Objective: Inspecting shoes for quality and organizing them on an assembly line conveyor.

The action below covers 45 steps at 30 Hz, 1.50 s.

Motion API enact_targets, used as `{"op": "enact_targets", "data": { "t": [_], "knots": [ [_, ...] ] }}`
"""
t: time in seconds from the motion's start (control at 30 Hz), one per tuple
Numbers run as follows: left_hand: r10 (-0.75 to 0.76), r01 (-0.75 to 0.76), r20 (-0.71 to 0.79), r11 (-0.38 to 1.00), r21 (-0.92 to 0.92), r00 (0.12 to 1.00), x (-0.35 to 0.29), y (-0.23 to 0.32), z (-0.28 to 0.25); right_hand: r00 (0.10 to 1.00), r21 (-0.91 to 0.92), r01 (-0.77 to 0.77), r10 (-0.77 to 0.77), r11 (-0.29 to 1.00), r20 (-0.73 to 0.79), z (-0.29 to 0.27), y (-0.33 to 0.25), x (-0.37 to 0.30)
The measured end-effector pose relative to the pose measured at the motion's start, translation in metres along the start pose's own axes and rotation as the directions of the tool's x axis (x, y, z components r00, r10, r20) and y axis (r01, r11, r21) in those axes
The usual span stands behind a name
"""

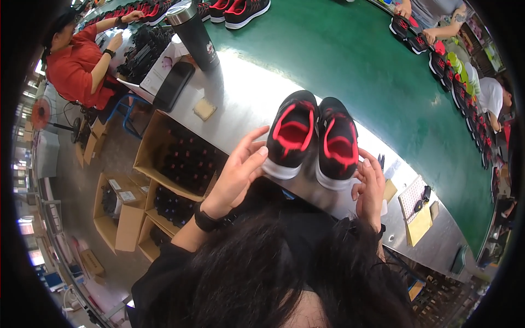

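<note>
A pair of black sneakers with red linings and white soles stands side by side on the metal tabletop (240,104), heels toward me. My left hand (238,175) is at the outer heel side of the left sneaker (290,136), its fingers stretched and thumb apart, not wrapped round it. At the outer side of the right sneaker (337,145) is my right hand (371,183), fingers loosely bent and spread, fingertips beside the shoe. Whether the fingertips press on the shoes I cannot tell.
A black tumbler (194,38), a dark case (174,86) and a yellowish sponge (204,109) lie left. Cardboard boxes (150,147) of dark items stand below. Beyond runs a green conveyor belt (328,49) with sneakers. Co-workers, one in a red shirt (74,68), work nearby. Yellow paper (419,227) lies right.
</note>
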<state>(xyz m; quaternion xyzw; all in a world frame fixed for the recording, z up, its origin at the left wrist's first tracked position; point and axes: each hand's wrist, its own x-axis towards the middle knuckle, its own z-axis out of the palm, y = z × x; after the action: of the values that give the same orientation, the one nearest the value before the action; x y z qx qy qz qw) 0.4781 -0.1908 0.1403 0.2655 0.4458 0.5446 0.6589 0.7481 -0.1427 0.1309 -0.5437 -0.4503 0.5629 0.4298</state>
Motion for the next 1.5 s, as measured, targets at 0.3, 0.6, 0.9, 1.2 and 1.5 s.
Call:
{"op": "enact_targets", "data": {
  "t": [0.3, 0.6, 0.9, 1.2, 1.5],
  "knots": [
    [0.101, -0.107, 0.222, 0.994, 0.016, 0.970, 0.007, -0.029, 0.000, 0.995, -0.284, -0.002, 0.030, 0.959, 0.095, 0.009, -0.005, -0.005],
    [0.531, -0.276, -0.059, 0.528, 0.803, 0.845, 0.038, -0.045, -0.032, 0.832, -0.750, 0.534, -0.400, 0.389, 0.385, 0.028, -0.041, -0.002],
    [0.729, -0.183, -0.085, 0.280, 0.942, 0.679, 0.082, -0.072, -0.025, 0.797, -0.753, 0.601, -0.275, 0.269, 0.538, 0.080, -0.027, 0.017],
    [0.711, -0.176, -0.134, 0.345, 0.922, 0.690, 0.091, -0.071, -0.030, 0.711, -0.688, 0.674, -0.492, 0.270, 0.503, 0.127, -0.128, 0.151],
    [0.714, -0.221, -0.172, 0.422, 0.879, 0.678, 0.087, -0.072, -0.024, 0.335, 0.164, 0.904, -0.893, 0.395, 0.302, 0.122, -0.232, 0.041]
  ]
}}
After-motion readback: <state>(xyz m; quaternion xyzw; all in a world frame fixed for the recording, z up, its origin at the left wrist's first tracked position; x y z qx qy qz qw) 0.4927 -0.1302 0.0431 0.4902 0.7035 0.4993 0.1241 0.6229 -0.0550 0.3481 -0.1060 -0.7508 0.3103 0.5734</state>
